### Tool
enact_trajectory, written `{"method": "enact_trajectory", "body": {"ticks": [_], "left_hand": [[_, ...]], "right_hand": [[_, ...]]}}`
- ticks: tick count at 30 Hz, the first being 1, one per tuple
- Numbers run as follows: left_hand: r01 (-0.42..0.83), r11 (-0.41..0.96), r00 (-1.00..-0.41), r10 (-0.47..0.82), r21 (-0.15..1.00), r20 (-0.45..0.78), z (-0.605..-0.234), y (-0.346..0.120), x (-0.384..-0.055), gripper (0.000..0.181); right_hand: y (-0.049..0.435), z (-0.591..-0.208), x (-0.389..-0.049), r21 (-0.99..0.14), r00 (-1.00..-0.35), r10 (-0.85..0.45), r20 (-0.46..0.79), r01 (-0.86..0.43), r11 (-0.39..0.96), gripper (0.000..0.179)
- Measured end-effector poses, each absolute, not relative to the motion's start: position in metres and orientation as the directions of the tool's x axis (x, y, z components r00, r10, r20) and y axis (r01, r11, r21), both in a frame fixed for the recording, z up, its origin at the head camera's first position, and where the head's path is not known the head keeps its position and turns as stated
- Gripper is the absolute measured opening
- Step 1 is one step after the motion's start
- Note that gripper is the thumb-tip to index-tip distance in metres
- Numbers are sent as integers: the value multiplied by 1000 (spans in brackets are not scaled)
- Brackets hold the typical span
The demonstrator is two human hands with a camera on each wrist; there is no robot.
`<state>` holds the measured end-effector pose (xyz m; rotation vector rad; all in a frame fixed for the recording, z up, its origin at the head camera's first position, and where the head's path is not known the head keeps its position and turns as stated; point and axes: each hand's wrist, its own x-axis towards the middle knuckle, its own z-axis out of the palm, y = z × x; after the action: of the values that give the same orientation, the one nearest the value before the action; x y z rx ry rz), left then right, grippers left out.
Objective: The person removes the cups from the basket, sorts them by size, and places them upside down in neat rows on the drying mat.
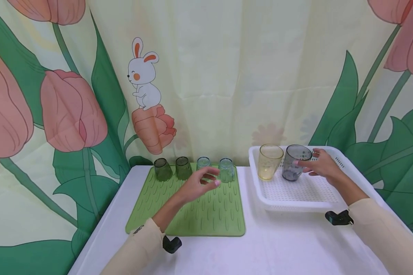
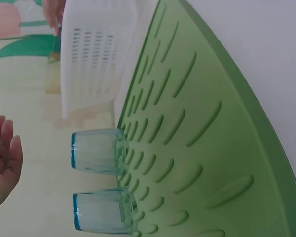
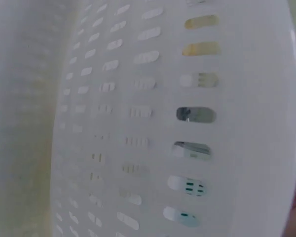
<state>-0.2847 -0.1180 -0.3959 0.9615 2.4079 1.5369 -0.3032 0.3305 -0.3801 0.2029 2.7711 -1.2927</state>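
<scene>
My right hand (image 1: 321,165) is at the right side of a tall grey glass (image 1: 292,168), its fingers parted, one digit overlapping the glass's front. The glass stands in a white perforated basket (image 1: 306,206) beside a yellowish glass (image 1: 266,168). In the right wrist view the basket wall fills most of the picture and hides the work. My left hand (image 1: 200,184) hovers over the green mat (image 1: 210,221), fingers loosely bent and holding nothing. Behind it are two light blue glasses, one partly hidden and the other (image 1: 227,171) plain to see; the left wrist view shows this hand (image 2: 4,165) beside them.
Two dark small glasses, one at the end (image 1: 163,170) and one beside it (image 1: 183,169), continue the row along the mat's back edge. A printed curtain (image 1: 210,76) hangs behind the white table (image 1: 261,244). The basket's raised rim borders the right side.
</scene>
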Motion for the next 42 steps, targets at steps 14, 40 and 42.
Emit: {"method": "enact_trajectory", "body": {"ticks": [14, 40, 42], "left_hand": [[452, 263, -772, 595, 853, 225, -396, -99, -288, 42], [470, 258, -750, 620, 844, 229, -392, -70, -289, 48], [473, 254, -748, 622, 844, 232, -392, -67, -289, 46]], "right_hand": [[332, -387, -312, -760, -986, 95, -133, 164, 629, 112], [328, -393, -284, -734, -999, -1, -32, 23, 678, 105], [326, -389, -278, -733, -1000, -6, -27, 16, 681, 104]]}}
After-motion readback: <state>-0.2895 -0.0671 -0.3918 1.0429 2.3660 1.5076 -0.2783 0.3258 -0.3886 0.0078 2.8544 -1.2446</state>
